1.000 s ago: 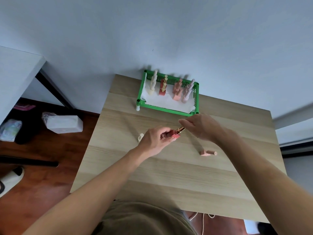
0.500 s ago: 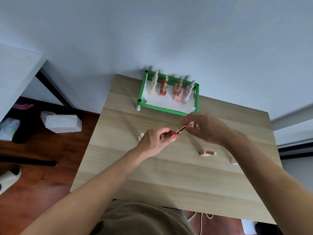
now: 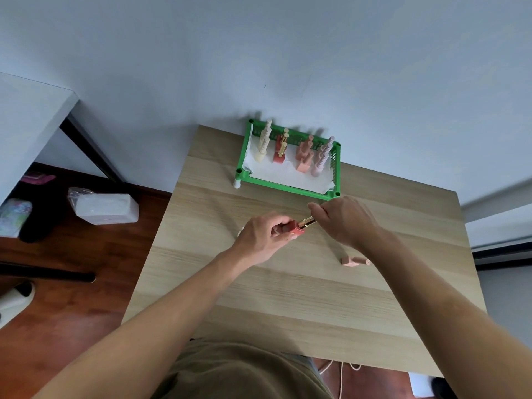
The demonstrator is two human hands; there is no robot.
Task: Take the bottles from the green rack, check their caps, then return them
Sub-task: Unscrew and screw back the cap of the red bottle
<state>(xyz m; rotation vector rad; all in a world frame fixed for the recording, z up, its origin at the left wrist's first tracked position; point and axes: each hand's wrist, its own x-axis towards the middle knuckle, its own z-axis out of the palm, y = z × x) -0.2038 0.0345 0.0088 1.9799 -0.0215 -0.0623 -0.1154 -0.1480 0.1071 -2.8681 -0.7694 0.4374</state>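
Head view: left hand (image 3: pixel 263 236) grips one red bottle (image 3: pixel 296 226); right hand (image 3: pixel 344 220) pinches cap.

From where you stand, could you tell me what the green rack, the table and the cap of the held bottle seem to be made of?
Green rack: likely moulded plastic, with uniform bright colour and slotted walls.
Table: wood or wood-look laminate, matte, with pale grain in bands.
Cap of the red bottle: shiny gold, so metal or metallised plastic; I cannot tell which.

Olive-brown tee (image 3: pixel 239 372) on torso; both forearms bare, no sleeves, no watch.
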